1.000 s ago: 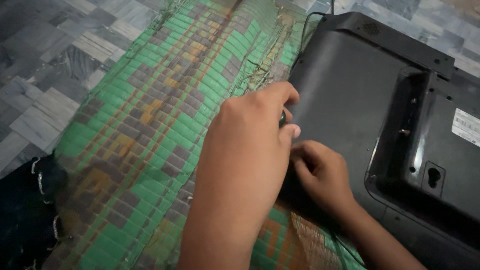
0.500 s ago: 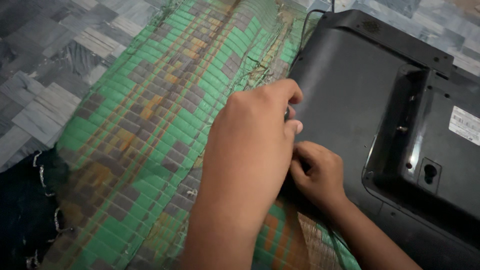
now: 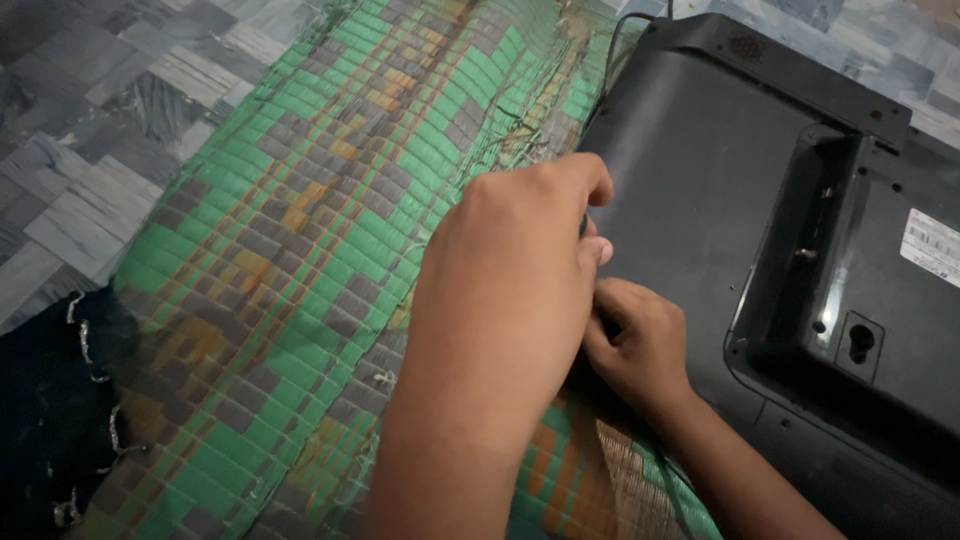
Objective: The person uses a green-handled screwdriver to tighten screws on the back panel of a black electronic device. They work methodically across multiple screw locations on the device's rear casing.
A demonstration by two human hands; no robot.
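- Item in hand: black flat-screen set [image 3: 720, 190], lying face down, its back shell up, partly on the woven mat [image 3: 300, 230] and running off toward the mat's right edge and far right corner.
- Carrier: green, grey and orange woven mat spread on a grey patterned tile floor [image 3: 90, 110]; the mat's frayed end lies near me, by my right forearm.
- My left hand [image 3: 520, 270]: curled over the near left edge of the set's back shell, fingers bent and pinched together at that edge; what they pinch is hidden under the hand, so I cannot tell.
- My right hand [image 3: 640, 345]: just beside the left, touching it, fingers closed against the same edge; its hold is also hidden.
- Other fittings: raised rear housing [image 3: 860, 300] with a keyhole mount slot [image 3: 860, 342] and a white label [image 3: 935, 245]; a thin black cord [image 3: 625, 35] leaves the set's far left corner.
- Also present: dark cloth with pale trim [image 3: 50, 420] at the mat's near left corner.
- Step, as I judge it: working the seam or a small fastener at the shell's left edge.
- Next move calls for: fine pinch control from both hands, the set kept flat on the mat.
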